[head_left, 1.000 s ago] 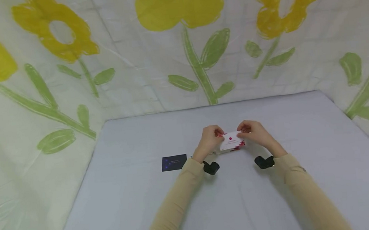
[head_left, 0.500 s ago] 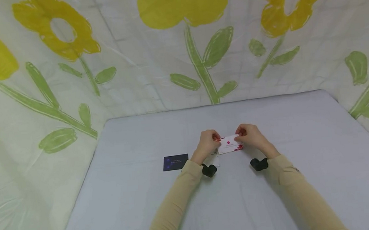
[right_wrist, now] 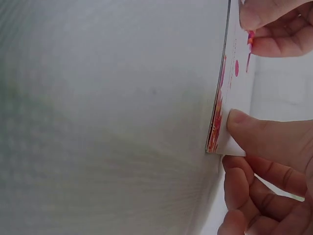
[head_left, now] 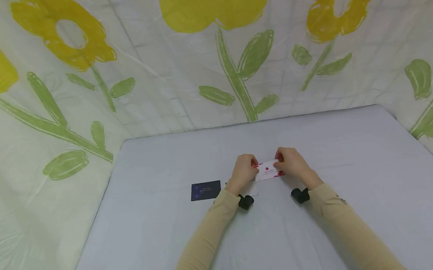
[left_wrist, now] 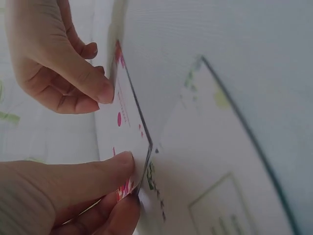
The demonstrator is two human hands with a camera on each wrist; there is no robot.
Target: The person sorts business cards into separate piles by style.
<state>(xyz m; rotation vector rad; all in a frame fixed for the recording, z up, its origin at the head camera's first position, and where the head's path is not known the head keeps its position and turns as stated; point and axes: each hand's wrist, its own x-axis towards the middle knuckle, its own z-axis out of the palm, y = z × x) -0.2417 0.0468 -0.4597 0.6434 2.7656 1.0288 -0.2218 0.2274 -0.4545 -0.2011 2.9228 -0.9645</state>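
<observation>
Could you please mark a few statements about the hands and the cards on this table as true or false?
1. Both hands, the left hand and the right hand, pinch the white card with pink print. True.
2. The dark blue card lies to the right of the right hand. False: it lies left of the left hand.
3. The dark blue card lies flat on the grey table, untouched. True.
4. The white card is folded in half. False: it is flat.
</observation>
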